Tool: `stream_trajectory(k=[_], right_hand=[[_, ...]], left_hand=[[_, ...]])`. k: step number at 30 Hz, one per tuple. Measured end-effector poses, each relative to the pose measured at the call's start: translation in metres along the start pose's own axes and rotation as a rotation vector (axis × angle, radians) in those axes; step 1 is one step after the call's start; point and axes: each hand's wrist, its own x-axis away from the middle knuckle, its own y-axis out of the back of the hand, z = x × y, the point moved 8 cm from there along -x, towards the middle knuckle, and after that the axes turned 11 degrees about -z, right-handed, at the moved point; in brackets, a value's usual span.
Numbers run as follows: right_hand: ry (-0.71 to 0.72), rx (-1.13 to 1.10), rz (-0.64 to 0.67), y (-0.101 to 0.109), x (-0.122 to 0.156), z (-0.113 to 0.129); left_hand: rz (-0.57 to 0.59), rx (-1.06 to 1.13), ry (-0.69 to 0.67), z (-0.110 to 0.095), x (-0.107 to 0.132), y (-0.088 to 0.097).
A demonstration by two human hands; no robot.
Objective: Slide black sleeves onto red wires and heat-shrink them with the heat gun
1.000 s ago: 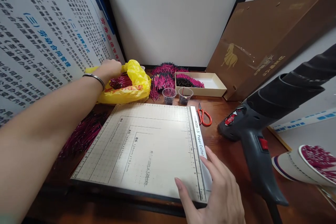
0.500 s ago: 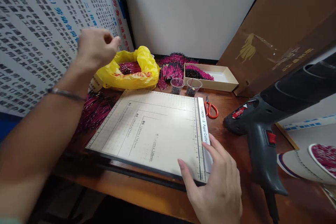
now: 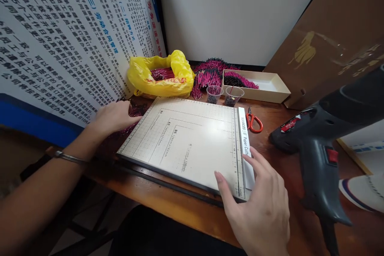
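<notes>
A flat paper cutter [image 3: 204, 144] with printed size lines lies on the table in front of me. My right hand [image 3: 261, 200] is at its near right corner, thumb over the board and fingers spread along the white guide strip [image 3: 245, 136]; it is open and holds nothing. My left hand [image 3: 112, 118] is low beside the cutter's left edge, over a pile of dark magenta wires [image 3: 138, 110]. Its thumb points toward the board; the other fingers are hidden behind the hand, so whether they grip any wires cannot be seen.
Behind the cutter are a yellow plastic bag [image 3: 163, 84] of wires, loose wires [image 3: 210, 74], two clear cups [image 3: 215, 94] and a shallow box [image 3: 264, 94]. Orange-handled scissors [image 3: 255, 124] lie right of the cutter. A black heat gun [image 3: 318, 160] and a paper cup [image 3: 360, 192] stand farther right.
My left hand has come down from beside the yellow bag to the wires left of the cutter. My right hand stays at the cutter's corner. The view has shifted left.
</notes>
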Motion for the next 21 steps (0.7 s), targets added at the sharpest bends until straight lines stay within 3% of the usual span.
stream_trajectory(k=[13, 21], right_hand=[[-0.007, 0.009, -0.007, -0.001, 0.001, -0.001], [0.003, 0.029, 0.007, -0.002, 0.001, 0.000]], left_hand=[[0.090, -0.005, -0.119, 0.006, -0.010, -0.013], [0.078, -0.031, -0.062, 0.012, -0.011, -0.010]])
